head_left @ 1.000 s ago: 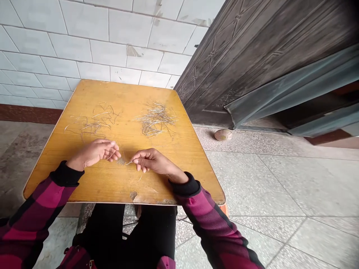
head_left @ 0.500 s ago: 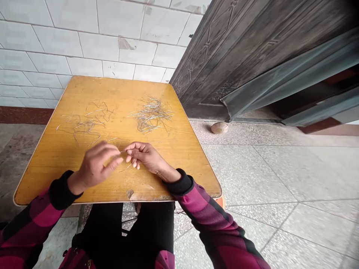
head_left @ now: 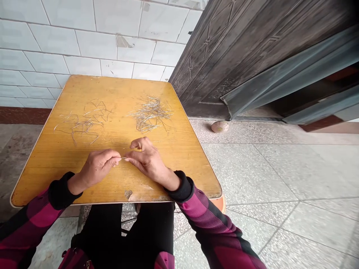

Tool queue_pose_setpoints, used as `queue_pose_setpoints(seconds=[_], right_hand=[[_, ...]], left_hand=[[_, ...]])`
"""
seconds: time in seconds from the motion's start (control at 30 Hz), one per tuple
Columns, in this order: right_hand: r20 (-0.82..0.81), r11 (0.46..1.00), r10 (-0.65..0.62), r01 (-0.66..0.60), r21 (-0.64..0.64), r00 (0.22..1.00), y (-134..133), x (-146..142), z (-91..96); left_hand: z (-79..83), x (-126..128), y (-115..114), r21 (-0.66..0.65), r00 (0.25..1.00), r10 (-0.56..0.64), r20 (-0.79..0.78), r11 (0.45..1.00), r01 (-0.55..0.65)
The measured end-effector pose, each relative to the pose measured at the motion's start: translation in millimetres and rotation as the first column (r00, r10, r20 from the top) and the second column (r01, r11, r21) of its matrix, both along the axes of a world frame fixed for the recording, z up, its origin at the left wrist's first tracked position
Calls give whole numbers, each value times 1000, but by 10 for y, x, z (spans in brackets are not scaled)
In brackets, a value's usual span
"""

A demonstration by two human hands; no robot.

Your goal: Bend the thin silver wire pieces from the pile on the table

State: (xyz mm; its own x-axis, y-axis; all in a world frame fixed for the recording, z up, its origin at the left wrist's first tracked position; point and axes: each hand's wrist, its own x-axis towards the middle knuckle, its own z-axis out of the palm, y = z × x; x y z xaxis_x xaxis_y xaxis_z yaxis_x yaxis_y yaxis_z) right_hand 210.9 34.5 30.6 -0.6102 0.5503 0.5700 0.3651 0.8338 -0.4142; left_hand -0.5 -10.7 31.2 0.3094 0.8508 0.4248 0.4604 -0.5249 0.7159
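Note:
My left hand [head_left: 98, 167] and my right hand [head_left: 145, 158] meet over the near middle of a yellow wooden table [head_left: 179, 157]. Both are pinched on the two ends of one thin metal wire piece [head_left: 122, 158] held between them just above the tabletop. A dense pile of straight wire pieces [head_left: 149, 113] lies behind my right hand. A looser scatter of bent wire pieces [head_left: 84, 121] lies behind my left hand.
The table stands against a white tiled wall [head_left: 84, 41]. A dark metal door [head_left: 252, 59] leans at the right. A small ball [head_left: 220, 126] lies on the stone floor near the door. My legs in dark trousers [head_left: 134, 239] are under the table's near edge.
My hands were apart a second ago, the right one holding the wire. They have come together, and both now pinch the wire. The camera has shifted slightly.

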Motion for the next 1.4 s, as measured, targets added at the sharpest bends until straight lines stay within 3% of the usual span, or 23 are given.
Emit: queue_pose_setpoints(seconds=[0.07, 0.17, 0.27, 0.37, 0.63, 0.73, 0.8, 0.87, 0.93, 1.0, 1.03, 1.07, 1.1, 1.13, 1.27, 1.33, 1.4], right_hand=[[-10, 997, 81, -81, 8, 997, -15, 1, 25], [-63, 973, 182, -189, -132, 981, -43, -13, 40], [-119, 963, 156, -178, -204, 981, -65, -28, 36], [-181, 967, 133, -167, -190, 974, -68, -31, 36], [-74, 969, 2, -20, -248, 997, 9, 10, 9], [-31, 920, -49, 33, -390, 998, 20, 0, -34], [-29, 821, -2, -15, -570, 1000, 2, -33, -77], [-84, 659, 76, -114, -743, 994, -35, -85, -135], [-168, 475, 117, -203, -856, 979, -79, -141, -203], [-231, 321, 136, -264, -910, 963, -112, -184, -265], [-247, 273, 144, -278, -921, 958, -119, -196, -289], [-250, 260, 144, -280, -924, 958, -120, -201, -306], [-235, 287, 138, -266, -921, 962, -115, -199, -318], [-202, 352, 124, -233, -906, 972, -106, -192, -323], [23, 713, 43, -14, -701, 999, -71, -145, -301], [139, 811, 33, 55, -583, 990, -72, -126, -279], [238, 873, 33, 88, -480, 971, -86, -110, -256]], left_hand=[[30, -17, 7, -269, 984, -86, 156, 955, 126], [45, -48, 40, -569, 899, -148, 413, 728, 382], [22, -72, 80, -664, 818, -104, 565, 532, 526], [4, -82, 98, -658, 758, -42, 651, 468, 590], [25, -70, 131, -638, 714, 116, 691, 563, 526], [4, -82, 189, -672, 760, 169, 628, 610, 419], [-27, -105, 230, -673, 837, 158, 524, 679, 293], [-70, -135, 267, -614, 913, 117, 390, 772, 164], [-114, -164, 293, -548, 962, 52, 267, 829, 107], [-147, -181, 306, -525, 983, -12, 184, 844, 109], [-156, -184, 309, -530, 987, -32, 158, 840, 112], [-162, -182, 309, -539, 989, -35, 141, 836, 107], [-163, -175, 307, -551, 991, -29, 129, 829, 96], [-162, -165, 304, -570, 992, -17, 124, 818, 85], [-140, -110, 291, -667, 985, 35, 169, 740, 89], [-130, -93, 295, -715, 973, 58, 225, 688, 125], [-128, -96, 310, -758, 947, 102, 305, 628, 177]])
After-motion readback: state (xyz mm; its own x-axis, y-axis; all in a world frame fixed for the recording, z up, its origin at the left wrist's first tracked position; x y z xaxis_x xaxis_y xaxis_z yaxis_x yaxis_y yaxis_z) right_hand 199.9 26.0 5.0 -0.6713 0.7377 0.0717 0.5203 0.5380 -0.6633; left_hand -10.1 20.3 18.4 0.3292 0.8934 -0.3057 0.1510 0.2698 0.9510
